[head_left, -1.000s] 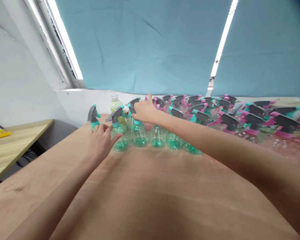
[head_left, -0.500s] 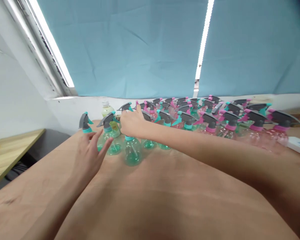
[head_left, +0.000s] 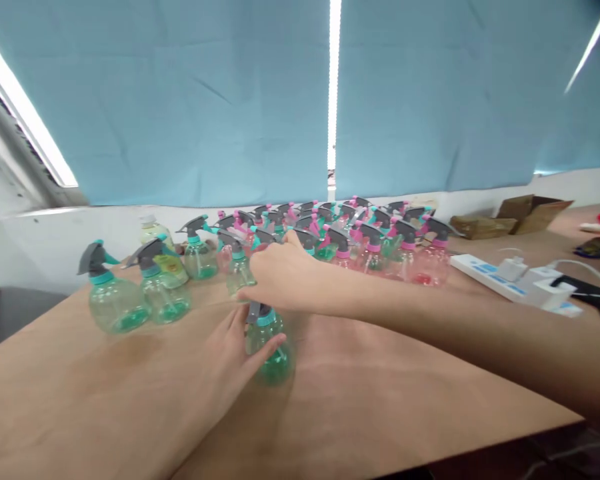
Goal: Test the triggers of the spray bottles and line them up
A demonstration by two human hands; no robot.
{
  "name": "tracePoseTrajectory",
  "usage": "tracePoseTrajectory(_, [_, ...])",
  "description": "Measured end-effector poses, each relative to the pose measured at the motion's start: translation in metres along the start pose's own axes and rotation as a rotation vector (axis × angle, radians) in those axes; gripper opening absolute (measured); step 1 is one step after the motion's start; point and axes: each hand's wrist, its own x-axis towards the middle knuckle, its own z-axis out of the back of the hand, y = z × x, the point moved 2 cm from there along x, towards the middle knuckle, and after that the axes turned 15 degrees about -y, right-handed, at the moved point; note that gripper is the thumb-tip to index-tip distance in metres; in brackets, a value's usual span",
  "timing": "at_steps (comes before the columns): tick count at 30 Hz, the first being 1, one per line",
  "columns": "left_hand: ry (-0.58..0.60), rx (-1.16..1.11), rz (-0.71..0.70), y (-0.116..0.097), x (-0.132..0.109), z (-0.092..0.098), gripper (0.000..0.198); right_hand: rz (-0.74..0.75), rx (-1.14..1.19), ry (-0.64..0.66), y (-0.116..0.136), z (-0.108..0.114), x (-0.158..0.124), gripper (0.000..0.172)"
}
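- Blue blinds (head_left: pixel 205 100) fill the backdrop, a bright strip of light splitting them, and below spreads a broad wooden worktop (head_left: pixel 360 393).
- Centre stage, a green spray bottle (head_left: pixel 275 357) with a turquoise collar, upright at the near side of the group, apart from the rest!
- Over its top comes the right hand (head_left: pixel 277 277), fingers curled down round the sprayer head, hiding most of it; that looks like a grip from above, probably because the head gives a handy hold.
- And the left hand (head_left: pixel 243 343), half-curled at the bottle's side: thumb across the front, fingers up by the collar, likely there to steady the round body. Whether it truly presses, blur won't let me tell.
- Out left, two green spray bottles, one at the end (head_left: pixel 117 303) and its neighbour (head_left: pixel 165 297), stand side by side; a pale bottle with a white cap (head_left: pixel 149 220) sits just behind.
- Across the back, a packed crowd of pink-collared (head_left: pixel 343 247) and turquoise-collared sprayers, all upright on their bases, perhaps bunched to save space.
- Far right, a white power strip (head_left: pixel 483 269) carries plugged-in adapters, with an open cardboard box (head_left: pixel 535 212) beyond, against the wall.
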Motion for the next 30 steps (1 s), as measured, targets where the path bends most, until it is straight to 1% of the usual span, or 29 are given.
tracePoseTrajectory(2, [0.066, -0.002, -0.020, -0.011, 0.000, -0.013, 0.047, -0.077, 0.085, -0.041, -0.023, 0.007, -0.026, 0.043])
tracePoseTrajectory(4, [0.141, -0.022, -0.036, -0.023, 0.001, -0.026, 0.045, -0.130, 0.188, -0.088, -0.046, 0.010, -0.057, 0.067])
tracePoseTrajectory(6, [0.200, -0.058, -0.044, -0.037, 0.002, -0.039, 0.044, -0.222, 0.202, -0.114, -0.071, 0.008, -0.091, 0.093])
tracePoseTrajectory(7, [0.219, -0.074, -0.044, -0.045, 0.003, -0.045, 0.043, -0.259, 0.195, -0.124, -0.083, 0.005, -0.109, 0.101])
tracePoseTrajectory(9, [0.236, -0.092, -0.053, -0.063, 0.005, -0.055, 0.043, -0.323, 0.157, -0.097, -0.107, -0.006, -0.143, 0.108])
tracePoseTrajectory(11, [0.248, -0.108, -0.073, -0.079, 0.006, -0.065, 0.045, -0.434, 0.172, 0.004, -0.128, -0.021, -0.173, 0.109])
tracePoseTrajectory(13, [0.271, -0.136, -0.087, -0.093, 0.006, -0.074, 0.049, -0.550, 0.302, 0.082, -0.143, -0.037, -0.196, 0.107])
tracePoseTrajectory(14, [0.286, -0.150, -0.092, -0.099, 0.006, -0.077, 0.051, -0.579, 0.371, 0.078, -0.147, -0.044, -0.203, 0.108])
tracePoseTrajectory(15, [0.299, -0.164, -0.102, -0.104, 0.006, -0.080, 0.051, -0.593, 0.432, 0.058, -0.149, -0.050, -0.209, 0.110])
tracePoseTrajectory(17, [0.321, -0.193, -0.137, -0.112, 0.006, -0.084, 0.047, -0.596, 0.524, -0.023, -0.148, -0.060, -0.213, 0.112])
tracePoseTrajectory(20, [0.346, -0.235, -0.174, -0.120, 0.010, -0.087, 0.041, -0.571, 0.624, -0.157, -0.140, -0.073, -0.210, 0.110])
tracePoseTrajectory(22, [0.349, -0.278, -0.170, -0.123, 0.015, -0.087, 0.038, -0.560, 0.679, -0.214, -0.134, -0.080, -0.206, 0.107])
tracePoseTrajectory(25, [0.332, -0.380, -0.132, -0.128, 0.027, -0.089, 0.040, -0.536, 0.734, -0.256, -0.131, -0.087, -0.201, 0.099])
tracePoseTrajectory(27, [0.341, -0.458, -0.090, -0.131, 0.035, -0.091, 0.047, -0.518, 0.767, -0.263, -0.132, -0.090, -0.198, 0.091])
tracePoseTrajectory(28, [0.353, -0.500, -0.069, -0.132, 0.039, -0.093, 0.048, -0.513, 0.782, -0.261, -0.133, -0.091, -0.196, 0.090])
tracePoseTrajectory(30, [0.390, -0.582, -0.037, -0.133, 0.045, -0.098, 0.046, -0.525, 0.803, -0.248, -0.136, -0.093, -0.192, 0.092])
